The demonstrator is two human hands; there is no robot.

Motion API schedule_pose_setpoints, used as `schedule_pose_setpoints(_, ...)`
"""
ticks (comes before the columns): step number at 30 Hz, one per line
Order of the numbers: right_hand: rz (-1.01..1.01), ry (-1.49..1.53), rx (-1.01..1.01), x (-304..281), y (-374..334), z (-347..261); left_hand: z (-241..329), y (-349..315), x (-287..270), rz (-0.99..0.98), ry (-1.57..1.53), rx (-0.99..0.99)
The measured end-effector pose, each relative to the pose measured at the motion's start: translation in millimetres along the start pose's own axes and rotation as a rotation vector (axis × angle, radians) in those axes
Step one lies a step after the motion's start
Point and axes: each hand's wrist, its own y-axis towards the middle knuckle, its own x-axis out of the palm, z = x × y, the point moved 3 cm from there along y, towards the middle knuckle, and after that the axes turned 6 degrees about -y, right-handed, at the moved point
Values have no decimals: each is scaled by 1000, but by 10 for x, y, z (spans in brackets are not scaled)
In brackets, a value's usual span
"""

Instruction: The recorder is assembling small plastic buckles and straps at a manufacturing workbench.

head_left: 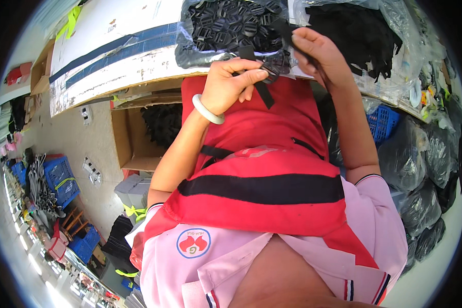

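- A buckle [270, 73] is pinched between thumb and fingers of the left grip [230, 86], at the table's near edge; below it hangs a black strap [264, 96].
- The buckle seems best held by its rim, so that its slots are left free.
- A dark strip [285, 32] is held in the right grip [324, 55]; it is probably best kept flat and untwisted. Whether it is joined to the strap cannot be told.
- On the white table [87, 49], loose buckles [226, 25] are bagged in the middle, black pieces [351, 38] at right.
- Around it, left to right, are seen a blue crate [61, 179], grey floor [98, 138], an open box [120, 138], a blue basket [382, 123] and dark bags [410, 192].
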Motion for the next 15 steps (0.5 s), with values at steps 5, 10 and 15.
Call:
schedule_pose_setpoints(5, -4, -165, 194, 475, -252, 178, -117, -127, -121, 239, -154, -53)
schedule_pose_setpoints(10, -51, 14, 216, 609, -224, 448, -164, -206, -150, 311, -151, 49)
schedule_pose_setpoints(15, -7, 79, 250, 669, -219, 533, -160, -275, -145, 375, -122, 85)
